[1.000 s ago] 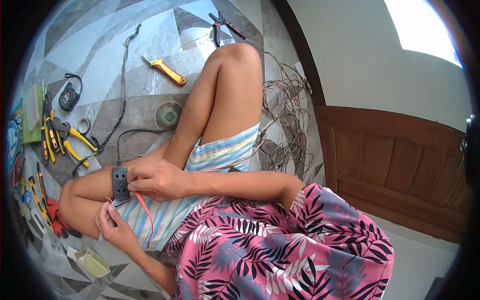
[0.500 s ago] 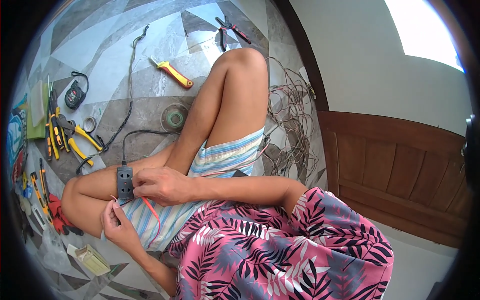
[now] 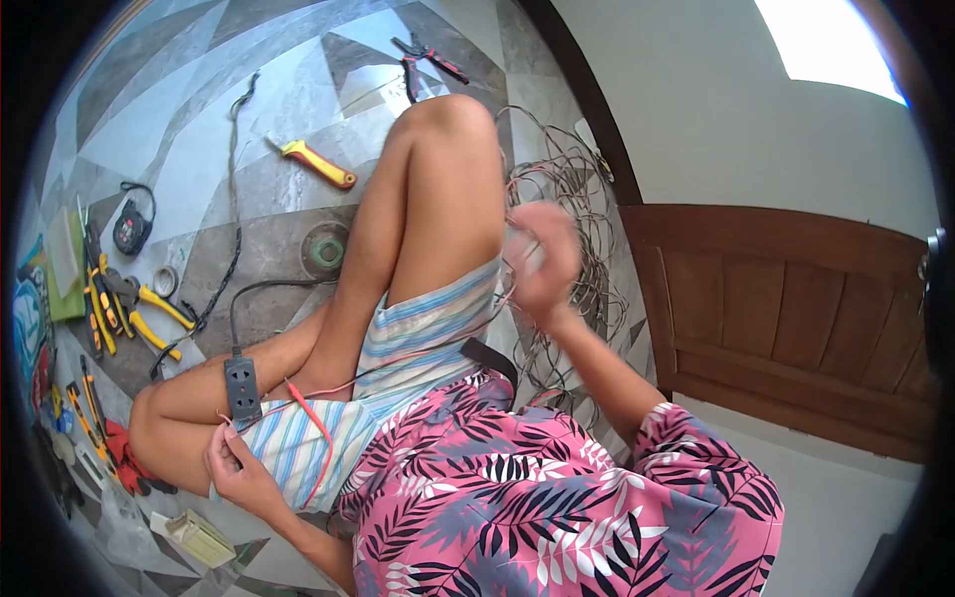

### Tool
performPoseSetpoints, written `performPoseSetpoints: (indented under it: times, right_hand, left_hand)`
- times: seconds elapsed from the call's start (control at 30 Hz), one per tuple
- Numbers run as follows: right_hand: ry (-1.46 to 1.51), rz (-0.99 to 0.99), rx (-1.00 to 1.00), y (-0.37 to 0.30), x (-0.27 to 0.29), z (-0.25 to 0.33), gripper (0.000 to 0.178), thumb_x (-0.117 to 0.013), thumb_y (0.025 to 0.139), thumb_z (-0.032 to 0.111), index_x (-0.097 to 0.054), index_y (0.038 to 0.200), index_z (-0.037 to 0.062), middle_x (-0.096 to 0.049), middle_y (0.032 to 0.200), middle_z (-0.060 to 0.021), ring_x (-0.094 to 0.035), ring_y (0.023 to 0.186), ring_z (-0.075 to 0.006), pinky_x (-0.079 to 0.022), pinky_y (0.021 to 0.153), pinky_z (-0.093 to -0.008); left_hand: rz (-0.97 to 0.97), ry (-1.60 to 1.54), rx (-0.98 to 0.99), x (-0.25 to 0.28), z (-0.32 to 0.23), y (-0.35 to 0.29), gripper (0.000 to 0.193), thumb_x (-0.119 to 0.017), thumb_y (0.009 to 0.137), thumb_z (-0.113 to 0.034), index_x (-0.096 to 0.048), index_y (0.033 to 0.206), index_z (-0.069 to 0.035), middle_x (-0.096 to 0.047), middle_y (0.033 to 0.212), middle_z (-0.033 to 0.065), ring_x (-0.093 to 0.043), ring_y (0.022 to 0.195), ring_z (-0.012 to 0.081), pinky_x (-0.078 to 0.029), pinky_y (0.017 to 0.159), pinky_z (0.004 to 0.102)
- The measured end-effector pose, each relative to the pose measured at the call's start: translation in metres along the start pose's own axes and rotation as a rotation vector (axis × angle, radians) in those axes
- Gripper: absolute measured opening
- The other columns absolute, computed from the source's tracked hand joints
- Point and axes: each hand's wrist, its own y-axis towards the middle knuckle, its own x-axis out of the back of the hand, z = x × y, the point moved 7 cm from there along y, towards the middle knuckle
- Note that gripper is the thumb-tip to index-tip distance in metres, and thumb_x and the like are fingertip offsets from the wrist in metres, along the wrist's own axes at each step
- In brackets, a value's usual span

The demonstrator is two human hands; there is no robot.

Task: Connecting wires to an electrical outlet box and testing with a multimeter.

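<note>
My left hand (image 3: 239,470) is closed in a pinch near the lower end of a dark grey socket block (image 3: 242,388), with a thin wire (image 3: 223,418) at its fingertips. The block rests on my left thigh, and a black cord (image 3: 235,313) runs from its top. Beside it, a red slender lead (image 3: 320,426) lies across my striped shorts. My right hand (image 3: 547,264) is raised beyond my right knee, over a tangle of thin wires (image 3: 587,269). Motion smears its fingers, so whether they hold a wire is unclear.
Yellow-handled pliers (image 3: 159,316), a tape measure (image 3: 132,227), a tape roll (image 3: 165,281) and red gloves (image 3: 121,453) lie on the left floor. A yellow-red knife (image 3: 320,165) and red-black pliers (image 3: 430,62) lie ahead. A brown wooden door panel (image 3: 786,308) stands right.
My right hand has left the socket block and swung right to the wire tangle. The left hand keeps its pinch. The red lead stays on the shorts, and the whole view has shifted slightly.
</note>
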Motion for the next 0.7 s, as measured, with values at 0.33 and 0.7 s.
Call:
performPoseSetpoints:
  times: [0.33, 0.7]
  right_hand:
    - [-0.503, -0.243, -1.803, -0.325, 0.12, -0.34, 0.099, -0.05, 0.083, 0.079, -0.043, 0.148, 0.0043, -0.038, 0.153, -0.0207, -0.03, 0.142, -0.0434, -0.024, 0.117, -0.0527]
    - [-0.497, -0.113, -1.311, -0.129, -0.037, -0.362, 0.101, -0.048, 0.085, 0.078, -0.036, 0.152, 0.0041, -0.029, 0.161, -0.0213, -0.021, 0.147, -0.048, -0.014, 0.121, -0.0551]
  left_hand:
    - [0.034, 0.085, -0.018, -0.013, -0.014, 0.006, 0.024, -0.061, 0.101, -0.013, -0.066, 0.111, 0.009, -0.068, 0.102, 0.0145, -0.068, 0.087, 0.0183, -0.055, 0.078, 0.0309]
    - [-0.016, 0.058, -0.033, -0.001, -0.001, 0.0, 0.02, -0.062, 0.099, -0.011, -0.067, 0.107, 0.007, -0.067, 0.099, 0.0128, -0.069, 0.085, 0.0202, -0.057, 0.076, 0.0321]
